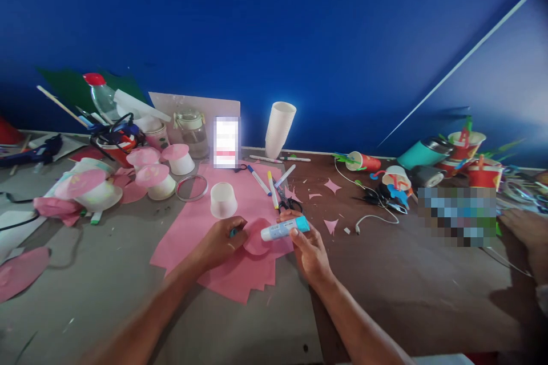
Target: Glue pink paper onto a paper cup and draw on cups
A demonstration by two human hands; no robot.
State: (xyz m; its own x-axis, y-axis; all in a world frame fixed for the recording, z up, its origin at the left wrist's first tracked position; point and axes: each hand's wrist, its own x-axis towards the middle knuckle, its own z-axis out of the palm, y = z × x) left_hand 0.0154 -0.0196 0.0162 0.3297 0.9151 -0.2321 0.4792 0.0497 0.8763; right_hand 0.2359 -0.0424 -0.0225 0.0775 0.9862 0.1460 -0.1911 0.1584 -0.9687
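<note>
Item: my right hand [310,251], fingers and thumb clamped on a glue stick [285,229], which lay nearly level above the pink sheets [240,279]. Item: my left hand [222,242], fingers closed on a small teal piece [233,232], mostly hidden. Item: one pink paper disc [258,239], between my hands and partly behind the glue stick; whether my left fingers touched it, I could not tell. Item: one white paper cup [223,200], on the sheets just beyond my left hand. Item: black-handled scissors [291,204], beyond my right hand, markers [259,180] near them. Item: a tape ring [192,188], left of the cup. Item: a tall stack of white cups [280,128], tilted, near the blue wall [274,28]. Item: pink paper scraps [331,226], right of the scissors on the brown tabletop [385,296].
</note>
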